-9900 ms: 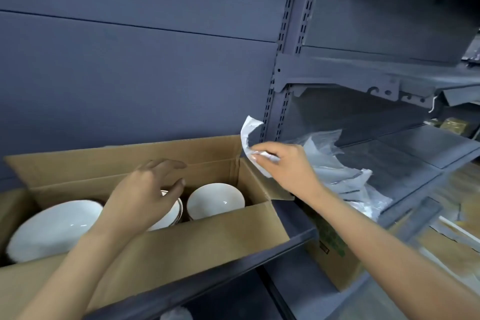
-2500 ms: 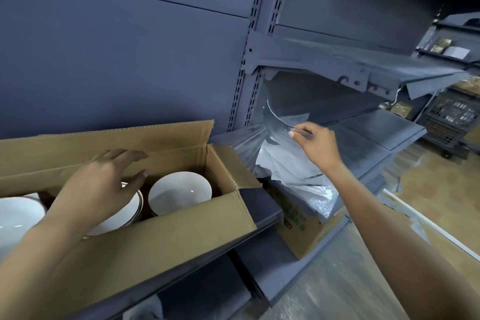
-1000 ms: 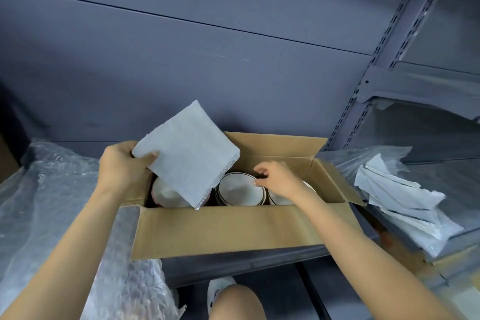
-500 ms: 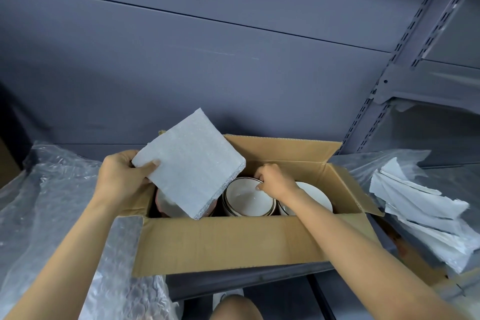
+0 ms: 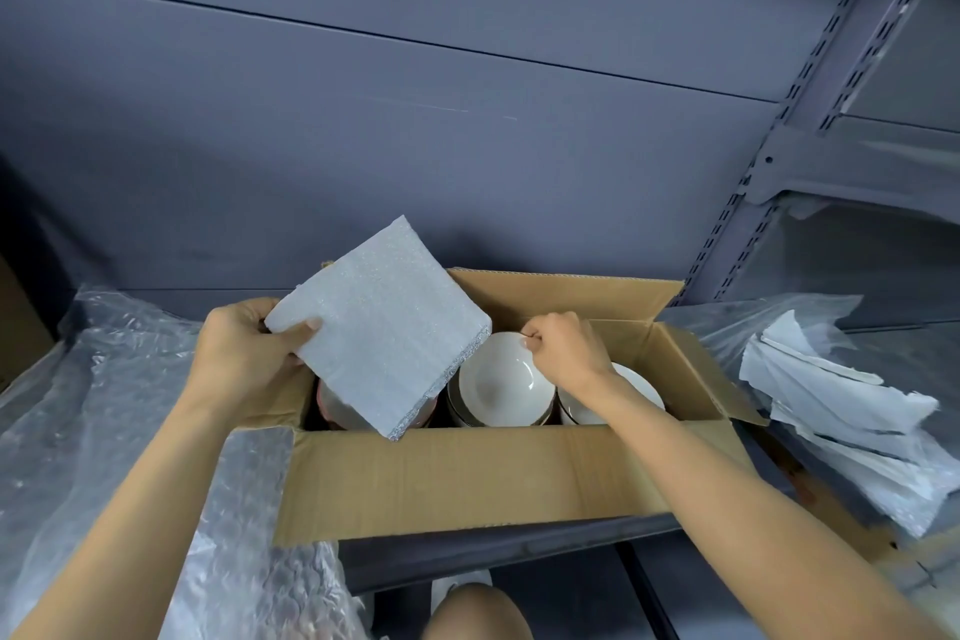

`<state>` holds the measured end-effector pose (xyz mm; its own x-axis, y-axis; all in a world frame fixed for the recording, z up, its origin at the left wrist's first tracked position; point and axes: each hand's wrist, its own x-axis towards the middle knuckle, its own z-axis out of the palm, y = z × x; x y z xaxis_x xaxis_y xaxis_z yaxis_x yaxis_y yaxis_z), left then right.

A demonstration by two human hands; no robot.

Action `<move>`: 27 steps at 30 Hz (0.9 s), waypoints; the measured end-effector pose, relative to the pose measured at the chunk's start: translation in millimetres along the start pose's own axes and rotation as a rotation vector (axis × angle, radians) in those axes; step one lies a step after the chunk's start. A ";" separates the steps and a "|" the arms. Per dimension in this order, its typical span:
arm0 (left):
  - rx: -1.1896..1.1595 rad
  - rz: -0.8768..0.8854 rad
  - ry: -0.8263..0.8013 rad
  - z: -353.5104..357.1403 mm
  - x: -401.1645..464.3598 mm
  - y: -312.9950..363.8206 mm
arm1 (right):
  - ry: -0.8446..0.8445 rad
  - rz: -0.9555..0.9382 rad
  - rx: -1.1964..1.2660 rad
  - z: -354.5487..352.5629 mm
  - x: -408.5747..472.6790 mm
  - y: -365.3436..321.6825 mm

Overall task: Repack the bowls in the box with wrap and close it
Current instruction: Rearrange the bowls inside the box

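Holding the foam pad (image 5: 382, 327) tilted above the box (image 5: 467, 478) in our left hand (image 5: 244, 353), thumb clamped on its corner, we keep it clear, probably so it can go in as padding, while our right hand (image 5: 563, 353) pinches the rim of the middle bowl (image 5: 501, 379). White, glossy bowls sit in a row inside the open cardboard box on the shelf (image 5: 498, 543)

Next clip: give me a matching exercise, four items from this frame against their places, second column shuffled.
Items
1. foam pad stack
2. middle bowl
3. bubble wrap
4. white sheets

Places
A. on the shelf, right of the box
B. held in the left hand
C. inside the box, rim pinched by the right hand
D. left of the box

Pairs: 1-B, 2-C, 3-D, 4-A
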<state>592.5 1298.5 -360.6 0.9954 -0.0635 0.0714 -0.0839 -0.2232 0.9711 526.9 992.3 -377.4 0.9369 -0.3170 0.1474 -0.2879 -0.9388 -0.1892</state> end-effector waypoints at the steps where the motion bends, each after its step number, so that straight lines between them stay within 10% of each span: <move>1: -0.005 -0.002 -0.003 -0.1 0.1 0.3 | 0.022 0.007 0.018 -4.6 -0.8 2.5; 18: 0.157 0.006 -0.129 66.7 0.7 11.3 | 0.430 0.157 0.401 -122.7 -27.4 60.2; 27: 0.326 0.111 -0.173 104.0 -0.3 11.5 | 0.386 0.186 0.504 -134.6 -30.1 64.2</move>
<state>586.4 1194.8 -373.1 0.9594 -0.2615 0.1056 -0.2286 -0.5018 0.8342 453.6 923.4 -263.3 0.7152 -0.5814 0.3880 -0.2223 -0.7154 -0.6624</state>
